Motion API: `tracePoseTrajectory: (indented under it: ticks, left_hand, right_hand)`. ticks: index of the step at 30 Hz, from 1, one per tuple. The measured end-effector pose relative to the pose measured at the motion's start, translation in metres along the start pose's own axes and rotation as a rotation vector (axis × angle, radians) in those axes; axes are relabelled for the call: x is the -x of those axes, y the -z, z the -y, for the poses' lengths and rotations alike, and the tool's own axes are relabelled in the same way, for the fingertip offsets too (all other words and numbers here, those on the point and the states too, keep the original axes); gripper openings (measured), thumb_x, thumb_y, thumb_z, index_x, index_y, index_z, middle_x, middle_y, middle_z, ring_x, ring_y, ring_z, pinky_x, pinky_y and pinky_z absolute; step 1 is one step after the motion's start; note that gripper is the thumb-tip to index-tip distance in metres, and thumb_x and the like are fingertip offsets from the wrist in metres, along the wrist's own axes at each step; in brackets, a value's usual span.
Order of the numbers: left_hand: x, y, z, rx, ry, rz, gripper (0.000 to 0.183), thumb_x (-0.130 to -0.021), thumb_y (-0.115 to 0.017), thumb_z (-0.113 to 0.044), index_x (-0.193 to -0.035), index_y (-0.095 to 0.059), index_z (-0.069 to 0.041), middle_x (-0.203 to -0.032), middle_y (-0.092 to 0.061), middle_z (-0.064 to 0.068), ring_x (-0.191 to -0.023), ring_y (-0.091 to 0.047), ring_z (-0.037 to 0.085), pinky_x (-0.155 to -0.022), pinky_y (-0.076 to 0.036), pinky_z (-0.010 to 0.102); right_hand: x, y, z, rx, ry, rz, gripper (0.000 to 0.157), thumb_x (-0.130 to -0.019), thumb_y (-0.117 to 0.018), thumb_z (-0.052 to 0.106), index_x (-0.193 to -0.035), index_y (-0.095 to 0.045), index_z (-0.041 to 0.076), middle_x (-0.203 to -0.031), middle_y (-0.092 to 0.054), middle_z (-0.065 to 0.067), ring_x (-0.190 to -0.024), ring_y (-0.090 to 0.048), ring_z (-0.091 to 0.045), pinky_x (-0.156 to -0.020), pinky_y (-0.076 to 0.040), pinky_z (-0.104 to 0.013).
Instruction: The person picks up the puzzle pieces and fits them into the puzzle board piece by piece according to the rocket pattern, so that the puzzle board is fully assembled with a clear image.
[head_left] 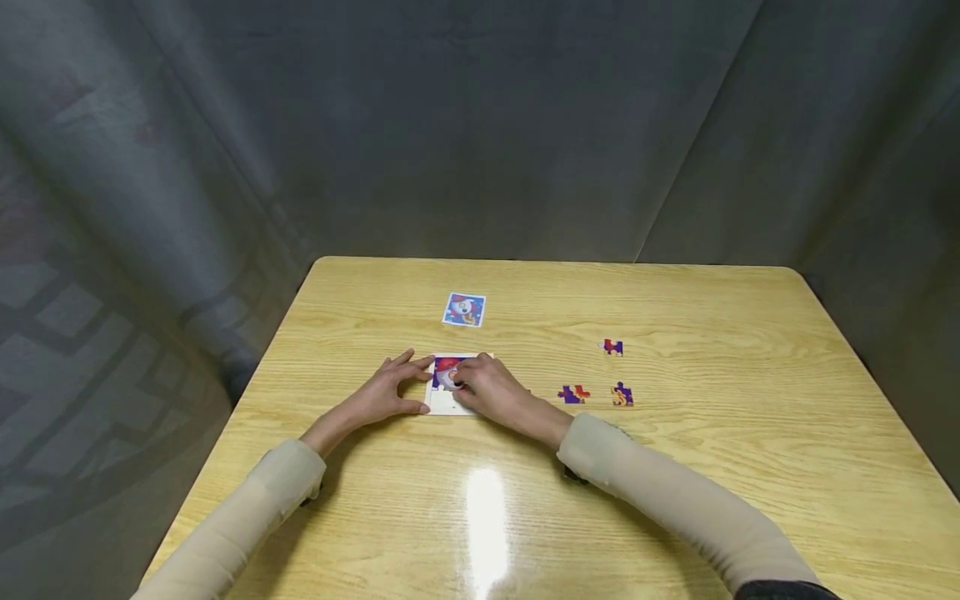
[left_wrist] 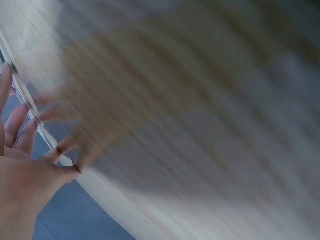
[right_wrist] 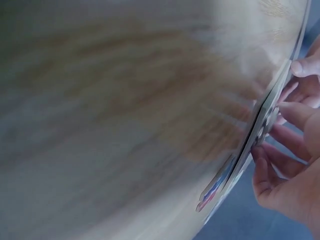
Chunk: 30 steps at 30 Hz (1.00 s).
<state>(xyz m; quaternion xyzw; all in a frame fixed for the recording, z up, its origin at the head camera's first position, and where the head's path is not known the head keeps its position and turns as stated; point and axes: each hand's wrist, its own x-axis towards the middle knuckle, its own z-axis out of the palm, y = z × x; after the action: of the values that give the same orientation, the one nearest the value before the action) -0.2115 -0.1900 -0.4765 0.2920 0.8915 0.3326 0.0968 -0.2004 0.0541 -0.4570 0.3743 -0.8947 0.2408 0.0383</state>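
- Pale sleeves [head_left: 667, 483] are seen nearest, behind both hands.
- Between the hands, the puzzle board [head_left: 445, 404] is touched at its edge by the spread left hand [head_left: 386, 390], nothing gripped.
- Bent right-hand [head_left: 495, 390] fingers are held over it; whether a piece is pinched cannot be told.
- Fitted pieces might be dislodged by uneven pressing.
- Beyond the hands, the glossy wooden table [head_left: 712, 333] is enclosed by grey curtains [head_left: 480, 133].

A wood-grained counter [head_left: 735, 392] with rounded far corners spreads across six o'clock, a bright glare [head_left: 486, 525] on its surface there. Dark grey curtains [head_left: 480, 133] hang from nine through twelve to three o'clock.
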Motion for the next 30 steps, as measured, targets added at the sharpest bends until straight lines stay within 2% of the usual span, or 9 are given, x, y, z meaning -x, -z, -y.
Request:
tracePoseTrajectory:
  ticks: [8, 19, 26, 30]
  left_hand:
    - [-0.0006, 0.0003, -0.0007, -0.002, 0.006, 0.005, 0.046, -0.079, -0.080, -0.026, -0.118, -0.064, -0.007, -0.151, -0.040, 0.006, -0.144, -0.016, 0.040, -0.111, -0.005, 0.066]
    - [0.0001, -0.0002, 0.0010, -0.001, -0.002, 0.006, 0.047, -0.079, -0.079, -0.026, -0.119, -0.064, -0.007, -0.151, -0.040, 0.006, -0.144, -0.016, 0.040, -0.111, -0.005, 0.066]
    - [-0.0001, -0.0002, 0.0016, -0.002, 0.001, 0.002, 0.046, -0.079, -0.080, -0.026, -0.118, -0.064, -0.007, -0.151, -0.040, 0.006, -0.144, -0.016, 0.040, -0.111, -0.005, 0.066]
    - [-0.0002, 0.0001, 0.0004, -0.007, 0.001, 0.004, 0.047, -0.079, -0.080, -0.026, -0.119, -0.064, -0.007, -0.150, -0.040, 0.007, -0.143, -0.017, 0.040, -0.111, -0.006, 0.066]
  right_hand:
    - [0.0005, -0.0007, 0.0015, 0.055, -0.034, 0.034, 0.018, -0.090, -0.067, 0.014, -0.105, -0.072, 0.004, -0.117, -0.065, -0.013, -0.101, -0.057, -0.027, -0.091, -0.048, -0.043]
    - [0.0016, -0.0006, 0.0055, 0.088, -0.026, 0.064, 0.015, -0.091, -0.066, 0.013, -0.101, -0.074, 0.005, -0.117, -0.062, -0.012, -0.101, -0.056, -0.026, -0.090, -0.050, -0.048]
    - [0.0004, -0.0024, 0.0025, 0.045, -0.016, 0.011, 0.016, -0.088, -0.068, 0.009, -0.102, -0.072, 0.002, -0.109, -0.063, -0.011, -0.096, -0.057, -0.025, -0.085, -0.051, -0.039]
    - [-0.0001, -0.0029, -0.0002, 0.018, -0.005, -0.014, 0.022, -0.086, -0.071, 0.010, -0.106, -0.070, 0.001, -0.107, -0.065, -0.010, -0.096, -0.058, -0.024, -0.086, -0.050, -0.036]
